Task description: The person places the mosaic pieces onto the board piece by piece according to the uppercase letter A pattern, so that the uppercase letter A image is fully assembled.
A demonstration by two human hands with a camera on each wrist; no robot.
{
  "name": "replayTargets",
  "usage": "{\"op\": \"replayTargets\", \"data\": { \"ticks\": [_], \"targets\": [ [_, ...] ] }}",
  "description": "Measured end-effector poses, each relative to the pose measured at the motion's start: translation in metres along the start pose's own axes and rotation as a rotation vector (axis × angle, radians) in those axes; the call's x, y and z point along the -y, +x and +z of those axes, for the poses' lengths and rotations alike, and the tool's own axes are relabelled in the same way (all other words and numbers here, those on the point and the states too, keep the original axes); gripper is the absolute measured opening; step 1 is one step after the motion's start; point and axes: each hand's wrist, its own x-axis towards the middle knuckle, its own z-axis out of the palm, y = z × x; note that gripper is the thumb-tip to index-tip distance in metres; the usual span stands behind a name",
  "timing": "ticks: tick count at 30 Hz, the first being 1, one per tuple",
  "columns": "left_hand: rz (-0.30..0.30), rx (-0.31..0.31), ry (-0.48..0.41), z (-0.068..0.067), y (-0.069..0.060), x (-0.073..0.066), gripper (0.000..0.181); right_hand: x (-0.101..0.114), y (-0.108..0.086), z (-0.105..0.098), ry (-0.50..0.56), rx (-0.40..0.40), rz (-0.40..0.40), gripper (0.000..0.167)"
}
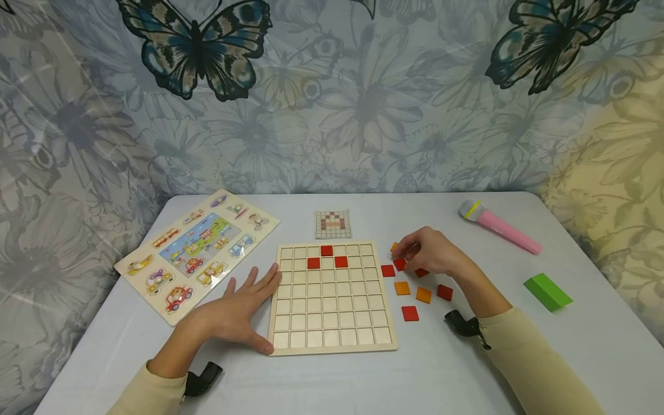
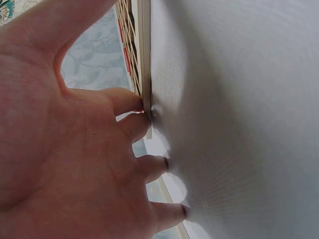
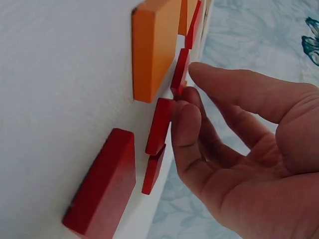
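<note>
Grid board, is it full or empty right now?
Mostly empty: on the grid board, three red tiles sit in the two farthest rows, and the rest of it shows bare.

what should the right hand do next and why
Probably pinch and lift the red tile beside the right hand: it lies within easy reach, the left hand touches the grid board, and most of the board's squares hold no tile.

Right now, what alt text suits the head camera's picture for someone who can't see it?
A person's right hand reaches among loose red and orange tiles beside a grid board bearing three red tiles; the left hand rests at its left edge. A picture puzzle, pattern card, pink microphone and green block lie nearby.
</note>
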Motion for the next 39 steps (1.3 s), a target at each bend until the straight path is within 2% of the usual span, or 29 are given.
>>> {"op": "replayTargets", "data": {
  "ticks": [20, 39],
  "targets": [
    [0.002, -0.003, 0.017, -0.0005, -0.0009, -0.0014, 0.141, -0.0005, 0.0019, 0.007, -0.079, -0.011, -0.011, 0.028],
    [0.003, -0.001, 0.008, -0.0003, -0.0012, -0.0006, 0.14, 0.0029, -0.0013, 0.0039, -0.072, -0.046, -0.008, 0.026]
  ]
}}
